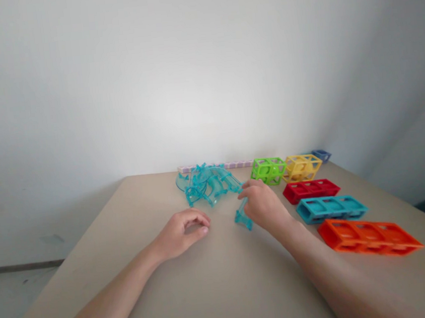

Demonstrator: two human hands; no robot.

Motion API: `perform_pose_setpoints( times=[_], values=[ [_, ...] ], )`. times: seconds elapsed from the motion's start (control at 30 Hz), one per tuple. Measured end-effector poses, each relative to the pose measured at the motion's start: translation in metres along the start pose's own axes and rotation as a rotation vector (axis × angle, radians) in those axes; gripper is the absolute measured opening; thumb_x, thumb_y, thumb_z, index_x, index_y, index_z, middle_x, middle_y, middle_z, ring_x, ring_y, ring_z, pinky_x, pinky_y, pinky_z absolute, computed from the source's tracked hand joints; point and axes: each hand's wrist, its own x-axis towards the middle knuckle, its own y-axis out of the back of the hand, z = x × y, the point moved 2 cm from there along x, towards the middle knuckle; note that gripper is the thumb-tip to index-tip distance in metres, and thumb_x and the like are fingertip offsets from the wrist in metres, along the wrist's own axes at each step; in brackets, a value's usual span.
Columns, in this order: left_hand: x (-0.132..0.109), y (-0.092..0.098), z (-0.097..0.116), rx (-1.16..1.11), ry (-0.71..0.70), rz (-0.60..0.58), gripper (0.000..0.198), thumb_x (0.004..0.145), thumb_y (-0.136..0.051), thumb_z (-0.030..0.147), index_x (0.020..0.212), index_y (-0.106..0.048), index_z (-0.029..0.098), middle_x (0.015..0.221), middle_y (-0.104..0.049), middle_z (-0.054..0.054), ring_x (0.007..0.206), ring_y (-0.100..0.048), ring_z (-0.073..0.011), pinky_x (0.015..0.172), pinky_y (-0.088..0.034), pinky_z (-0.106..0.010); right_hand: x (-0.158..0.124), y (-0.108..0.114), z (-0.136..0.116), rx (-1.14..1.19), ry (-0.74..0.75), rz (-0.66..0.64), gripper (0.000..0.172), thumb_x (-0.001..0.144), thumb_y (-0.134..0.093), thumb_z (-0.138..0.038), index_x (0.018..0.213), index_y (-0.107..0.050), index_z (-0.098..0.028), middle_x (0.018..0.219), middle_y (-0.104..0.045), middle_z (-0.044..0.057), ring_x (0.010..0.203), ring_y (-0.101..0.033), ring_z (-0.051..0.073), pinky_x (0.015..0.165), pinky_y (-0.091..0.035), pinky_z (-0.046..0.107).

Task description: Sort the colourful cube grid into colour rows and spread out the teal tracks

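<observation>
Beige table (219, 295): left hand (182, 232) loosely curled, thumb apart; right hand (263, 205) pinching teal piece (243, 219).

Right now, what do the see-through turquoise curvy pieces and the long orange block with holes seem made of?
The see-through turquoise curvy pieces look like glossy plastic: overlapping edges show through them. The long orange block with holes seems to be opaque, slightly shiny plastic, going by its even colour and smooth rims; blur leaves its finish unsure.

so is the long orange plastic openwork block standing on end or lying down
Lying down: the long orange plastic openwork block stretches lengthwise along the beige tabletop, far longer than tall.
</observation>
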Motion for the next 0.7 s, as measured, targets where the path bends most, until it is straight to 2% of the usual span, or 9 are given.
perform_pose_setpoints(
  times=[0.07,0.13,0.23,0.3,0.47,0.7],
  values=[
    [0.000,0.000,0.000,0.018,-0.001,0.002,0.013,0.085,-0.059,0.028,0.087,-0.066,0.017,0.097,-0.066,-0.009,0.095,-0.062,-0.0195,0.089,-0.046,-0.033,-0.002,0.002,-0.003,-0.059,-0.105,0.090,0.026,0.083,-0.051,-0.017,0.095,-0.073,-0.012,0.110,-0.059,0.020,0.105,-0.056,0.031,0.100,-0.036,0.046],
    [0.000,0.001,-0.001,0.030,0.000,0.004,0.014,0.085,-0.058,0.028,0.086,-0.066,0.017,0.097,-0.066,-0.009,0.094,-0.062,-0.0195,0.088,-0.046,-0.032,-0.006,0.002,-0.005,-0.134,-0.195,0.062,0.030,0.086,-0.051,-0.026,0.100,-0.071,-0.010,0.110,-0.057,0.025,0.106,-0.056,0.035,0.093,-0.041,0.048],
    [0.001,0.001,0.000,0.035,0.003,-0.001,0.013,0.085,-0.058,0.028,0.086,-0.066,0.017,0.096,-0.066,-0.009,0.092,-0.062,-0.0192,0.087,-0.046,-0.031,-0.009,0.001,-0.001,-0.205,-0.271,-0.086,0.028,0.081,-0.051,-0.014,0.102,-0.068,-0.006,0.101,-0.060,0.026,0.099,-0.060,0.035,0.081,-0.047,0.043],
    [0.000,0.001,0.001,0.039,0.008,-0.006,0.013,0.085,-0.058,0.027,0.086,-0.065,0.017,0.095,-0.066,-0.008,0.091,-0.061,-0.0189,0.086,-0.046,-0.031,-0.009,0.003,0.003,-0.228,-0.281,-0.141,0.028,0.078,-0.050,-0.006,0.099,-0.068,-0.004,0.096,-0.062,0.026,0.095,-0.062,0.034,0.076,-0.049,0.041],
    [-0.001,0.002,0.002,0.051,0.013,-0.006,0.012,0.085,-0.057,0.026,0.085,-0.065,0.017,0.094,-0.066,-0.008,0.090,-0.061,-0.0187,0.086,-0.045,-0.030,-0.009,0.006,0.011,-0.275,-0.299,-0.166,0.033,0.079,-0.043,0.002,0.096,-0.070,-0.005,0.099,-0.063,0.027,0.096,-0.062,0.034,0.076,-0.049,0.041],
    [0.000,0.002,0.001,0.072,0.001,-0.011,0.012,0.085,-0.057,0.027,0.085,-0.065,0.017,0.093,-0.066,-0.007,0.089,-0.061,-0.0184,0.085,-0.045,-0.030,-0.009,0.005,0.016,-0.322,-0.328,-0.150,0.037,0.082,-0.039,0.003,0.098,-0.071,-0.005,0.101,-0.062,0.027,0.096,-0.062,0.034,0.076,-0.048,0.043]
  ],
)
